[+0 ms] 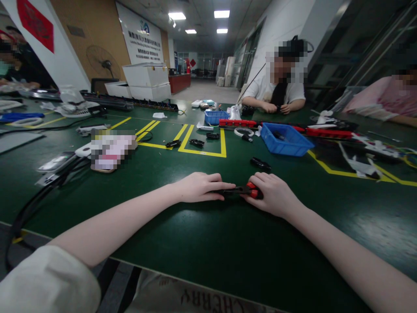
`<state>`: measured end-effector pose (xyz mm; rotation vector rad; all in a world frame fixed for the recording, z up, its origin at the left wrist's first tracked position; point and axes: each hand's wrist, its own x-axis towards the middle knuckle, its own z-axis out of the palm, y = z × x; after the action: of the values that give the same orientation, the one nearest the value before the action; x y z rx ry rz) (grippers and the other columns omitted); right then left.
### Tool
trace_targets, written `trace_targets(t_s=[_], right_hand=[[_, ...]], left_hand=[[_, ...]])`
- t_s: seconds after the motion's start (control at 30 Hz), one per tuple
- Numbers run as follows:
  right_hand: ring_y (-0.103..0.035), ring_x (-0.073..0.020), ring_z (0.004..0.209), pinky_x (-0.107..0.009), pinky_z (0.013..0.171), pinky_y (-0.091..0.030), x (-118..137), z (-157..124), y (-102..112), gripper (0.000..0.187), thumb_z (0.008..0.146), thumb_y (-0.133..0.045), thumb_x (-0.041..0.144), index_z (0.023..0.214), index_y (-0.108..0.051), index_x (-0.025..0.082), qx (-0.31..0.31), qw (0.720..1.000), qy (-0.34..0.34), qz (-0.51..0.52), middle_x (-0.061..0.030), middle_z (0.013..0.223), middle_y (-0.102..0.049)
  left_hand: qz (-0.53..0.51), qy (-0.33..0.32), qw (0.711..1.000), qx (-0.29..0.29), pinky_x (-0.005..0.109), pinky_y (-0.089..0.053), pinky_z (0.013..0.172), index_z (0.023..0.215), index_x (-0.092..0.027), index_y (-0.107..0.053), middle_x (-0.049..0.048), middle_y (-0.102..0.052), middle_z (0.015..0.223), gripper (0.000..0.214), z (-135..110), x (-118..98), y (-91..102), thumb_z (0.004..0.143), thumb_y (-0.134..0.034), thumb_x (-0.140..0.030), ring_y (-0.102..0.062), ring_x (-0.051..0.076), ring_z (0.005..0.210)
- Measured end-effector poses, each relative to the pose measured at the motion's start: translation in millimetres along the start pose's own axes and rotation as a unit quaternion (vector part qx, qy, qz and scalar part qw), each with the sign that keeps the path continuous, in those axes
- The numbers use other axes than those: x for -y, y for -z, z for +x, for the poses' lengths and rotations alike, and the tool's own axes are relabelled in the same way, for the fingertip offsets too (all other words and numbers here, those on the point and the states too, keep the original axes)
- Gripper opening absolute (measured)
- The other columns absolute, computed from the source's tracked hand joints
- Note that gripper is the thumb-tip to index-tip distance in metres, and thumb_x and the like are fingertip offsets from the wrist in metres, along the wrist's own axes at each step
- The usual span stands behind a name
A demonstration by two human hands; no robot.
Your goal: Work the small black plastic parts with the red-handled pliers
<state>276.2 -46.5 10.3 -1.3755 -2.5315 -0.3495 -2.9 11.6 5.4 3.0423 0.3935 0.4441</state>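
Observation:
My right hand (pixel 272 193) is closed round the red-and-black handles of a pair of pliers (pixel 241 190), whose dark jaws point left. The jaws meet a small black part (pixel 221 191) pinched in the fingers of my left hand (pixel 203 187). Most of that part is hidden by the fingers, so its kind does not show. Just beyond my right hand lies a black piece (pixel 260 164) on the green table. Several similar black pieces (pixel 196 142) rest further off, in and beside a yellow-taped rectangle (pixel 202 153).
A blue bin (pixel 286 145) stands at the right, with a smaller blue bin (pixel 215 116) behind it. Red strips (pixel 237 123) lie between them. Left are a phone (pixel 112 152) and black cables (pixel 61 182). Across the table sits a person (pixel 273 93); another person's pink sleeve (pixel 374 95) is far right.

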Motion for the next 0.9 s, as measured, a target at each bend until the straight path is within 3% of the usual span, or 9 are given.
trace_targets(t_s=[0.27, 0.53, 0.9], right_hand=[[-0.057, -0.0204, 0.073, -0.033, 0.064, -0.042, 1.1, 2.8, 1.5, 0.028, 0.086, -0.055, 0.048, 0.083, -0.057, 0.020, 0.045, 0.998, -0.021, 0.035, -0.0081, 0.085, -0.063], [-0.055, -0.0200, 0.068, -0.032, 0.059, -0.039, 2.1, 6.9, 2.6, 0.046, 0.087, -0.047, 0.065, 0.081, -0.056, 0.020, 0.081, 0.993, -0.066, 0.045, -0.0088, 0.082, -0.062], [-0.057, -0.0210, 0.073, -0.033, 0.064, -0.040, 0.8, 1.4, 0.5, 0.040, 0.088, -0.052, 0.059, 0.084, -0.058, 0.020, 0.033, 0.996, -0.075, 0.024, -0.0086, 0.085, -0.064]], left_hand=[[0.059, 0.031, 0.997, -0.027, 0.026, -0.044, 0.069, 0.139, -0.025, -0.053, 0.0035, -0.064, 0.096, 0.048, 2.1, -8.6, -2.8, 0.099, -0.045, -0.052, -0.061, 0.014, 0.075], [0.047, 0.107, 0.993, 0.003, 0.029, -0.048, 0.069, 0.138, -0.025, -0.053, 0.0034, -0.068, 0.104, 0.053, 13.1, -15.5, -3.5, 0.095, -0.049, -0.055, -0.067, 0.018, 0.078], [-0.005, 0.118, 0.992, 0.035, 0.029, -0.052, 0.071, 0.142, -0.023, -0.049, 0.0067, -0.070, 0.113, 0.053, 22.6, -11.5, -4.7, 0.098, -0.044, -0.051, -0.070, 0.021, 0.087]])
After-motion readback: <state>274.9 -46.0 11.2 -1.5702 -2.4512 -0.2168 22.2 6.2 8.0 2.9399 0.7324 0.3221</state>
